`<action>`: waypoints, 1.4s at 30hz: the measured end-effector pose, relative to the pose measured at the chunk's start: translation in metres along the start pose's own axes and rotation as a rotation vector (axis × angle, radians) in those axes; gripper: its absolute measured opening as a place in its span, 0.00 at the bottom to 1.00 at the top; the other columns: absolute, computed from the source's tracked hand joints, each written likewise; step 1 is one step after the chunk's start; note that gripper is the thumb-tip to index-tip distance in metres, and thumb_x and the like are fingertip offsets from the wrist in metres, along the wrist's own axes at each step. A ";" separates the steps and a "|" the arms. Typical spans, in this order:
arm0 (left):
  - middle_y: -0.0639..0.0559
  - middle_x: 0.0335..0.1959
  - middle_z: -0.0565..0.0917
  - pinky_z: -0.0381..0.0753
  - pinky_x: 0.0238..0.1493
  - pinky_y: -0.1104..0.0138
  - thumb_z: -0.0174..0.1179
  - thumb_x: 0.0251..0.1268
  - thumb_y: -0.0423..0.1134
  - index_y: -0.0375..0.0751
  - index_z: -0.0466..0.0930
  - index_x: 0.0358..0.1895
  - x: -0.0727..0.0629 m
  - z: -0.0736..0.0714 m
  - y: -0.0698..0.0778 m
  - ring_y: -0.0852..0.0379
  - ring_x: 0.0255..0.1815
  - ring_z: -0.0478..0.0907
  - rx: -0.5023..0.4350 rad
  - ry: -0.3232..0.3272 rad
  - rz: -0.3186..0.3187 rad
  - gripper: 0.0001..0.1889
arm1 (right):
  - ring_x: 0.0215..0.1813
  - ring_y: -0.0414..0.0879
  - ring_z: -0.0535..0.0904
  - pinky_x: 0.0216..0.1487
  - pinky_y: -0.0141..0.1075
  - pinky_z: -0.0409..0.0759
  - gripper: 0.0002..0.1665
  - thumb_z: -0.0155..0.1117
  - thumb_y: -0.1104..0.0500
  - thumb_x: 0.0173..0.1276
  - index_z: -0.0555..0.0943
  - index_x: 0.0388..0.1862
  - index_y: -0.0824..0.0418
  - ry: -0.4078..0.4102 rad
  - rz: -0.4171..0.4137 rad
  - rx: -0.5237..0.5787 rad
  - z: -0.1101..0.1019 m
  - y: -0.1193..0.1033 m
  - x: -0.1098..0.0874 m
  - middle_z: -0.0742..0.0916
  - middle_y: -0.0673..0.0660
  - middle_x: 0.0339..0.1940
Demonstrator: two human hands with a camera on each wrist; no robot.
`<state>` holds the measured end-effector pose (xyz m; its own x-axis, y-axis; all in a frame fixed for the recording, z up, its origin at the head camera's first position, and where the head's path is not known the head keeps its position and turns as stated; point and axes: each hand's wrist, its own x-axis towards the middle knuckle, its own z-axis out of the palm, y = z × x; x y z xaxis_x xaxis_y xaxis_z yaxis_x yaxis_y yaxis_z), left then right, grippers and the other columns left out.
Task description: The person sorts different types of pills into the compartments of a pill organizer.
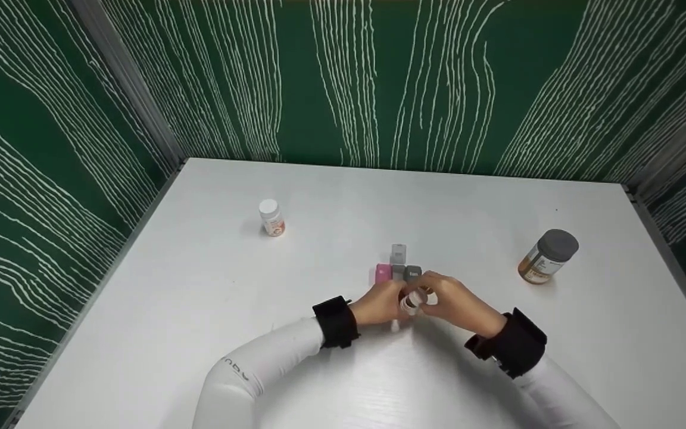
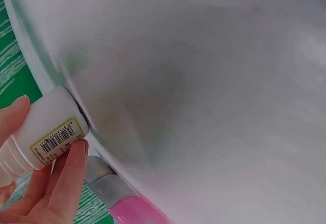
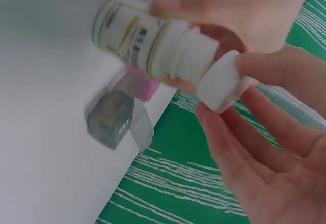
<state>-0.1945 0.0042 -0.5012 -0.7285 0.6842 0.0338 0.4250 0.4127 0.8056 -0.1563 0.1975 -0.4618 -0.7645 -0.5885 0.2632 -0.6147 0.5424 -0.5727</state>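
My left hand [image 1: 382, 302] grips a small white pill bottle [image 3: 135, 40] round its body, tilted. A barcode label shows on it in the left wrist view. Its ridged neck is uncovered. With thumb and fingertips, my right hand [image 3: 270, 152] pinches a white cap [image 3: 220, 84] right beside the bottle's mouth. Just beyond both hands lies a pill organizer with a pink compartment [image 1: 383, 273] and a dark grey compartment [image 1: 414, 272]. A clear lid [image 1: 398, 253] stands raised at its far side. In the right wrist view, something tan shows blurred in a grey compartment [image 3: 109, 118].
Toward the back left of the white table [image 1: 319, 202] stands another small white bottle [image 1: 272, 218] with an orange label. A brown jar [image 1: 548, 256] with a dark grey lid is at the right. Green walls [image 1: 295, 77] with white lines enclose the table's back and sides.
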 end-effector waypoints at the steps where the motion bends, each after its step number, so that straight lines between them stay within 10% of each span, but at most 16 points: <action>1: 0.35 0.39 0.88 0.78 0.41 0.75 0.72 0.56 0.23 0.22 0.82 0.44 0.000 0.000 0.000 0.65 0.34 0.75 -0.008 -0.001 -0.009 0.13 | 0.42 0.53 0.82 0.46 0.45 0.85 0.18 0.72 0.79 0.58 0.85 0.48 0.72 0.002 0.011 0.010 -0.003 0.002 -0.001 0.87 0.61 0.41; 9: 0.53 0.29 0.78 0.70 0.34 0.77 0.74 0.54 0.26 0.24 0.82 0.39 0.000 0.000 0.000 0.70 0.30 0.67 0.008 0.014 -0.027 0.12 | 0.44 0.48 0.80 0.51 0.41 0.86 0.16 0.67 0.77 0.65 0.84 0.52 0.80 -0.011 0.104 0.140 -0.027 0.031 -0.017 0.83 0.61 0.42; 16: 0.41 0.34 0.86 0.74 0.38 0.76 0.74 0.55 0.26 0.24 0.82 0.40 0.000 0.000 0.000 0.69 0.32 0.69 0.011 0.017 -0.026 0.12 | 0.54 0.73 0.85 0.50 0.42 0.87 0.13 0.69 0.74 0.67 0.79 0.48 0.79 0.028 0.355 0.200 -0.038 0.057 -0.023 0.83 0.75 0.50; 21: 0.42 0.34 0.86 0.74 0.38 0.76 0.74 0.56 0.26 0.24 0.82 0.41 0.000 0.000 0.001 0.68 0.32 0.70 -0.004 0.005 -0.061 0.12 | 0.52 0.73 0.85 0.47 0.46 0.85 0.11 0.70 0.73 0.66 0.80 0.43 0.77 0.034 0.453 0.122 -0.044 0.076 -0.020 0.85 0.77 0.48; 29: 0.41 0.35 0.86 0.75 0.39 0.76 0.74 0.56 0.25 0.25 0.82 0.41 0.000 0.002 0.001 0.68 0.32 0.71 -0.017 0.005 -0.069 0.12 | 0.38 0.58 0.81 0.41 0.43 0.78 0.10 0.71 0.73 0.59 0.80 0.37 0.78 0.021 0.473 -0.001 -0.041 0.099 -0.021 0.84 0.70 0.35; 42: 0.39 0.35 0.86 0.73 0.38 0.76 0.73 0.54 0.25 0.25 0.81 0.40 -0.002 0.001 0.002 0.69 0.32 0.69 -0.012 0.022 -0.028 0.13 | 0.39 0.65 0.80 0.45 0.57 0.81 0.18 0.68 0.73 0.62 0.77 0.48 0.85 -0.038 0.470 -0.111 -0.036 0.100 -0.023 0.82 0.73 0.37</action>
<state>-0.1917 0.0035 -0.5003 -0.7520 0.6587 0.0243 0.3979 0.4244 0.8134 -0.2069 0.2868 -0.4974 -0.9580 -0.2847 -0.0334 -0.2233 0.8143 -0.5358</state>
